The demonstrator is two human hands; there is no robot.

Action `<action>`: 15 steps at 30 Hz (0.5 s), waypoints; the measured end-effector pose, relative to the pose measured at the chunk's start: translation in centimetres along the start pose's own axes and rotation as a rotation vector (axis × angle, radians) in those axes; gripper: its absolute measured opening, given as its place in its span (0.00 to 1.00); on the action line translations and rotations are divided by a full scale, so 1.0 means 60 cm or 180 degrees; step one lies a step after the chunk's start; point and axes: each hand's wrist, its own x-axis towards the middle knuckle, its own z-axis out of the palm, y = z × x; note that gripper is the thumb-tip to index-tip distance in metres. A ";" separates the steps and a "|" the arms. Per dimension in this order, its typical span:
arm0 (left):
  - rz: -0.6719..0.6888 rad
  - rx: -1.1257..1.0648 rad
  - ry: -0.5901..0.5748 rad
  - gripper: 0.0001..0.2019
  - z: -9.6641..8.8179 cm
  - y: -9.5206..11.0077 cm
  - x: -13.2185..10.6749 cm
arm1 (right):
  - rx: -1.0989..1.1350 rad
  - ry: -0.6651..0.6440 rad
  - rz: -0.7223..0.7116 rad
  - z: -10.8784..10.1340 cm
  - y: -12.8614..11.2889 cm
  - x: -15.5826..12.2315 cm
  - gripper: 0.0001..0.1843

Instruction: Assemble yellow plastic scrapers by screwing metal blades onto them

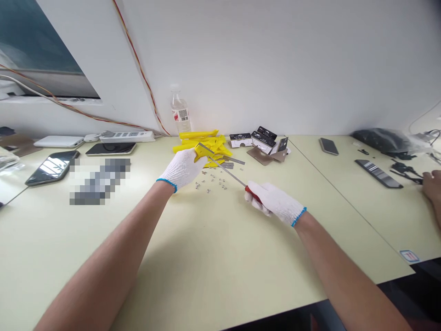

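My left hand point(184, 169), in a white knit glove, is closed on a yellow plastic scraper point(200, 151) with a grey metal edge. In my gloved right hand point(274, 200) is the red handle of a screwdriver point(253, 193). Its long shaft slants up and left, and the tip ends close to the scraper; whether it touches I cannot tell. Just beyond my left hand lies a pile of yellow plastic pieces point(200, 135). Flat metal blades point(234, 161) lie at its right side. Several small metal screws point(208, 190) are scattered between my hands.
A clear bottle point(181, 112) stands by the wall behind the pile. Black-and-white card packages point(265, 140) lie right of it. Phones point(53, 168) and a power strip point(127, 136) are at left. At far right, another person's hand point(432, 186) rests near black parts point(404, 170).
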 end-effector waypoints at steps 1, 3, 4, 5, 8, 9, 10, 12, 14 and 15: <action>-0.0004 0.0008 0.0029 0.13 0.000 0.000 0.001 | -0.0025 0.0109 -0.0017 0.000 0.001 0.002 0.29; -0.0032 -0.0012 0.0064 0.13 0.001 -0.001 0.002 | -0.0230 0.0452 -0.0089 0.002 0.003 0.007 0.23; -0.0047 -0.0025 0.0068 0.13 0.002 -0.002 0.003 | -0.0382 0.0610 -0.0135 0.003 0.004 0.009 0.23; -0.0053 -0.0032 0.0060 0.14 0.003 -0.003 0.004 | -0.0504 0.0694 -0.0182 0.004 0.005 0.010 0.24; -0.0059 0.0017 0.0031 0.14 0.007 -0.007 0.005 | -0.0342 0.0387 -0.0173 0.003 0.007 0.007 0.29; -0.0062 0.0028 0.0026 0.15 0.007 -0.008 0.005 | -0.0182 0.0222 -0.0147 0.002 0.008 0.006 0.30; -0.0064 0.0016 0.0023 0.15 0.007 -0.009 0.004 | -0.0053 0.0131 -0.0137 0.001 0.008 0.005 0.30; -0.0062 -0.0047 0.0027 0.14 0.004 -0.007 0.002 | -0.0030 0.0180 -0.0098 0.000 0.011 0.007 0.27; -0.0044 -0.0086 0.0039 0.14 0.000 -0.003 0.000 | -0.0214 0.0364 -0.0021 0.001 0.013 0.011 0.25; -0.0033 -0.0080 0.0045 0.14 -0.002 -0.001 -0.001 | -0.0320 0.0438 0.0018 0.002 0.014 0.013 0.26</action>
